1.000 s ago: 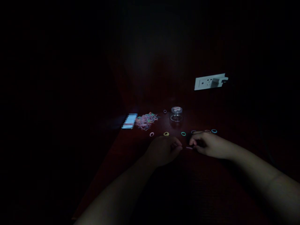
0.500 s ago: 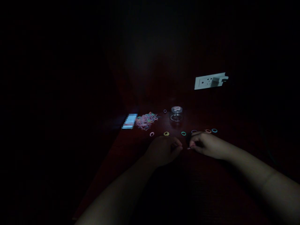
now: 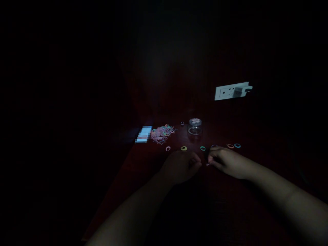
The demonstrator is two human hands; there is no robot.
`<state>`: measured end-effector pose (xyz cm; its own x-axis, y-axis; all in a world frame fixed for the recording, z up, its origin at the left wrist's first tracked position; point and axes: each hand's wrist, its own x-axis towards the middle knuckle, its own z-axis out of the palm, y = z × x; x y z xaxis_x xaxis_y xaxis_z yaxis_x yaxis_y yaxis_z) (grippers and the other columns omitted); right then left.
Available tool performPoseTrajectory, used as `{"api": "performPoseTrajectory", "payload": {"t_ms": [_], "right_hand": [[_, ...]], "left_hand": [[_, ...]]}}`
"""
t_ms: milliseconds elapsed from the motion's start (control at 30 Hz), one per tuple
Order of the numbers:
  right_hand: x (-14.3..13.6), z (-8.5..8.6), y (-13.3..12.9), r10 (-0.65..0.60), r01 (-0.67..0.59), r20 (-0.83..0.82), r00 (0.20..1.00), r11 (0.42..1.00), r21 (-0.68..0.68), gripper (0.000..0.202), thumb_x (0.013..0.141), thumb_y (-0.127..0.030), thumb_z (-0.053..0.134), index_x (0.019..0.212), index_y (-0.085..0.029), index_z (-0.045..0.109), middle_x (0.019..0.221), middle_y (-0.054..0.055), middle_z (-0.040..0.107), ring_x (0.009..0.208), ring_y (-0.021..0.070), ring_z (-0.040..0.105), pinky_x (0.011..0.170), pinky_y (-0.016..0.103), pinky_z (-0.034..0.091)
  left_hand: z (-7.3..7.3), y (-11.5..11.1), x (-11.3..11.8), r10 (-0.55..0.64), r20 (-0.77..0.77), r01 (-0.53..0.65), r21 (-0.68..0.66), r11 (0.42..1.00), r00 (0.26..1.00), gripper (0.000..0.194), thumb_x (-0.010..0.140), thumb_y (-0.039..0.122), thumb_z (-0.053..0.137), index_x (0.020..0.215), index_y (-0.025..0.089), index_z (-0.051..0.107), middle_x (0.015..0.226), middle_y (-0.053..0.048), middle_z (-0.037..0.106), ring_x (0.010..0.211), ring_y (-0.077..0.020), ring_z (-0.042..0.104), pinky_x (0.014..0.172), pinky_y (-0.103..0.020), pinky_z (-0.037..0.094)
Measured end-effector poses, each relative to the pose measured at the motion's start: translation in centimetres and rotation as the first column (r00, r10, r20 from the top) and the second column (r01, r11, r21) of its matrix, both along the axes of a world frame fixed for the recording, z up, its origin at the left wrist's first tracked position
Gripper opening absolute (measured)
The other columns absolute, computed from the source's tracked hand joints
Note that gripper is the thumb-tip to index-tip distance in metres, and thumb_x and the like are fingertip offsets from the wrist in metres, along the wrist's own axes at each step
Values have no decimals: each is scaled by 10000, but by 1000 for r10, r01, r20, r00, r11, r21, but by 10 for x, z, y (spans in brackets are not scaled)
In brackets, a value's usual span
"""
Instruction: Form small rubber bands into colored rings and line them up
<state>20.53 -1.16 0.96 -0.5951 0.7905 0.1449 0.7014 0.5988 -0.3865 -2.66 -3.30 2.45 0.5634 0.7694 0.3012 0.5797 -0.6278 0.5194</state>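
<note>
Over the dark red table, my left hand (image 3: 181,166) is closed, its thumb and fingertips pinched together; whatever is between them is too small to make out. Facing it, my right hand (image 3: 228,161) pinches a small pinkish band (image 3: 207,164) at its fingertips. Beyond my hands lies a row of small bands: pink (image 3: 167,148), yellow (image 3: 183,148), green (image 3: 203,148), purple (image 3: 214,146) partly behind my right hand, orange (image 3: 230,146) and blue (image 3: 237,145). A tangled pile of colourful bands (image 3: 162,133) lies farther back on the left.
A clear lidded jar (image 3: 195,127) stands at the back, with a small dark-centred band (image 3: 182,123) left of it. A lit phone (image 3: 144,134) lies beside the pile near the table's left edge (image 3: 112,186). A white socket panel (image 3: 232,91) with a plug is on the wall.
The whole view has shifted slightly, so things appear a little lower and to the right. Both hands keep nearly the same pose; the pinkish band shows slightly more at my right fingertips.
</note>
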Motion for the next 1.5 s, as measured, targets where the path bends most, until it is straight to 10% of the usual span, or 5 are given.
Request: {"api": "performPoseTrajectory", "payload": {"t_ms": [300, 600, 900, 1500], "right_hand": [[1, -3, 2, -8, 8, 6, 1000, 1000, 11, 151, 871, -224, 510, 776, -208, 626, 833, 56, 666, 814, 207, 617, 763, 345, 450], [3, 2, 1, 10, -10, -1, 1000, 1000, 30, 137, 845, -207, 535, 841, -213, 671, 902, 62, 677, 841, 213, 634, 782, 349, 469], [0, 5, -2, -4, 6, -19, 1000, 998, 55, 198, 872, -183, 484, 884, -213, 679, 919, 56, 691, 843, 199, 648, 789, 339, 479], [-1, 6, -4, -9, 12, -41, 999, 998, 63, 194, 855, -151, 487, 874, -213, 669, 909, 48, 688, 838, 191, 645, 782, 338, 483]], "left_hand": [[0, 4, -5, 66, -57, -61, 77, 995, 996, 157, 879, 322, 550, 893, 244, 685, 844, 20, 724, 750, -143, 649, 700, -265, 481], [-11, 69, -78, 664, -78, -662, 56, 748, 744, 238, 915, 267, 480, 1047, 203, 667, 1066, -87, 718, 961, -232, 659, 836, -330, 487], [-37, 92, -87, 628, -103, -629, 19, 777, 772, 275, 849, 197, 568, 1087, 241, 697, 1088, -36, 725, 967, -191, 665, 885, -282, 494], [-42, 99, -91, 642, -151, -644, 42, 764, 752, 241, 841, 242, 588, 1022, 247, 747, 1133, -51, 715, 1086, -207, 614, 968, -292, 436]]}}
